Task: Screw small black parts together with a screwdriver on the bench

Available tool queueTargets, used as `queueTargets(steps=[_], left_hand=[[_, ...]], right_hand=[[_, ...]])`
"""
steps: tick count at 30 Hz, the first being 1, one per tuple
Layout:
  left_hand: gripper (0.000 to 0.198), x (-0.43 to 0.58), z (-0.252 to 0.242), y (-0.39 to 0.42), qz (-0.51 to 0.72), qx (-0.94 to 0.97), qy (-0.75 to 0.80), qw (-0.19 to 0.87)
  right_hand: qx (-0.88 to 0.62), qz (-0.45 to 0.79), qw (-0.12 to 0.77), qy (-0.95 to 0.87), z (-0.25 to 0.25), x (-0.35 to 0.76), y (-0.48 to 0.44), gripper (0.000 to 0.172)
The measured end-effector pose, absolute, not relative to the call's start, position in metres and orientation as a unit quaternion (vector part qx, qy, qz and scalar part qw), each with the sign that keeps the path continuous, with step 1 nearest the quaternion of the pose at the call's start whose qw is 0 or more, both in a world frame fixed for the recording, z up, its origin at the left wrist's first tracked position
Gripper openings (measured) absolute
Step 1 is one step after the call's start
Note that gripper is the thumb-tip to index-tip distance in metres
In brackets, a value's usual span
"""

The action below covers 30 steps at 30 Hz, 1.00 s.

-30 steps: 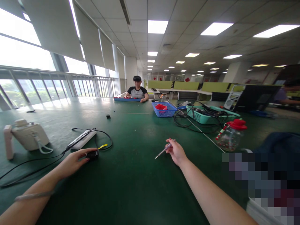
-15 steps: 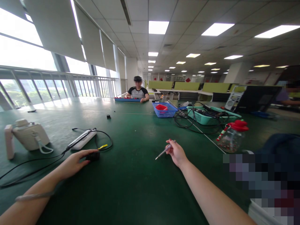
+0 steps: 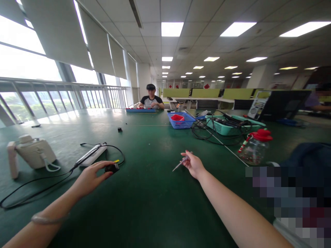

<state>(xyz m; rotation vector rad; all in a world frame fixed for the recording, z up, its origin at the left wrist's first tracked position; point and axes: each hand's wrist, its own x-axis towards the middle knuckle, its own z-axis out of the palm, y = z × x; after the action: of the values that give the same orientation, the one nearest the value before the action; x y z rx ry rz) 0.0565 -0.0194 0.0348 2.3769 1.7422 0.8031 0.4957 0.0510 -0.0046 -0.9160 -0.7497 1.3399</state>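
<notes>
My left hand is closed on a small black block-like object, pinched between thumb and fingers; its exact kind I cannot make out. Just behind it lie a white power bank-like slab and a thin black cable with a yellow tag. My right hand grips a slim screwdriver by its clear handle, the metal tip pointing down and left above the green table. The two hands are well apart.
At left stands a beige bottle with a strap. A small black piece lies farther back. Beyond are a blue basket, a green basket with cables, and a red-lidded jar. A person sits at the far end.
My left hand has lifted the black object slightly and shifted it right, now tilted. My right hand with the screwdriver has barely moved.
</notes>
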Motion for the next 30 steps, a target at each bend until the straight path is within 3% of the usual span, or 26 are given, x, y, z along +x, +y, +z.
queueTargets(steps=[9, 15, 21, 25, 30], left_hand=[[0.034, 0.19, 0.053, -0.013, 0.19, 0.895, 0.387, 0.114], [0.03, 0.255, 0.032, 0.02, 0.227, 0.869, 0.418, 0.138], [0.029, 0.258, 0.011, 0.033, 0.257, 0.832, 0.459, 0.176], [0.043, 0.251, 0.008, 0.037, 0.276, 0.812, 0.467, 0.216], [0.05, 0.255, 0.007, 0.038, 0.3, 0.79, 0.495, 0.202]], right_hand=[[-0.371, 0.612, 0.615, -0.33, 0.001, 0.5, 0.041, 0.046], [-0.342, 0.632, 0.601, -0.351, 0.004, 0.501, 0.034, 0.036], [-0.323, 0.617, 0.591, -0.406, 0.007, 0.493, 0.027, 0.034], [-0.363, 0.492, 0.592, -0.526, 0.012, 0.483, 0.015, 0.036], [-0.376, 0.145, 0.43, -0.808, 0.02, 0.468, -0.011, 0.026]])
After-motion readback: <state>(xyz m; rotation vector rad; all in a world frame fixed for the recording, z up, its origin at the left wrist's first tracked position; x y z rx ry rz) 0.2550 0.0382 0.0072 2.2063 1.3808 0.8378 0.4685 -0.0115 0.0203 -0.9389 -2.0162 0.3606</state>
